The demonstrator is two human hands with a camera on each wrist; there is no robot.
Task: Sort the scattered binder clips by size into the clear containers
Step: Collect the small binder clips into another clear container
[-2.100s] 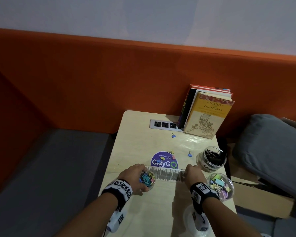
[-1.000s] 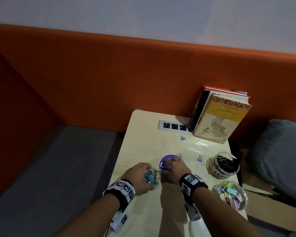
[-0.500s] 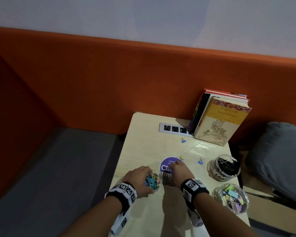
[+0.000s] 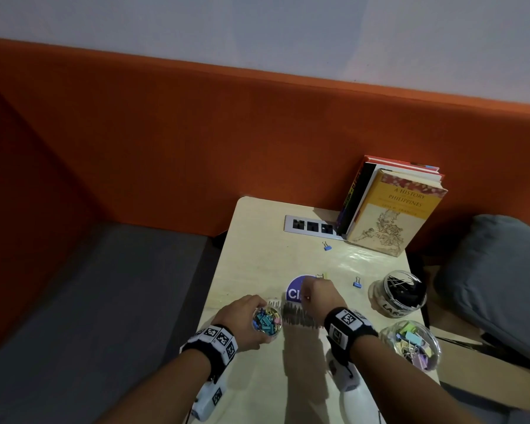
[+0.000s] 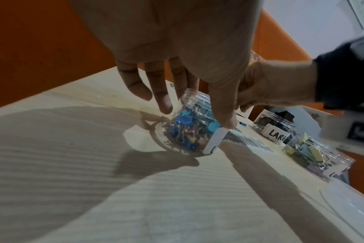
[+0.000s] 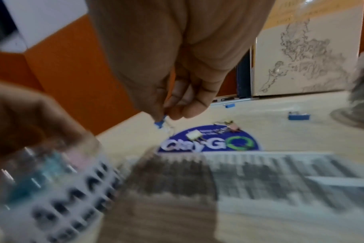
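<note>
My left hand point(image 4: 245, 319) grips the small clear jar point(image 4: 266, 321) of small coloured clips at the table's left front; thumb and fingers curl round the small clear jar point(image 5: 189, 129). My right hand point(image 4: 311, 293) is lifted just above the round purple sticker point(image 4: 294, 290) and pinches a small blue clip point(image 6: 160, 123) by its wire handle, close beside the jar. A yellow clip point(image 6: 194, 135) and a pink clip point(image 6: 234, 127) lie on the purple sticker point(image 6: 210, 141). Two more blue clips point(image 4: 327, 246) point(image 4: 358, 284) lie farther back.
A jar labelled LARGE point(image 4: 401, 293) with black clips and a jar of pastel clips point(image 4: 412, 344) stand at the right edge. Books point(image 4: 389, 209) lean on the orange wall behind a socket strip point(image 4: 311, 226). A grey cushion point(image 4: 496, 280) lies to the right.
My right hand moved left from the table's middle to the purple sticker, picked up a small blue clip and lifted it. My left hand kept hold of the small jar.
</note>
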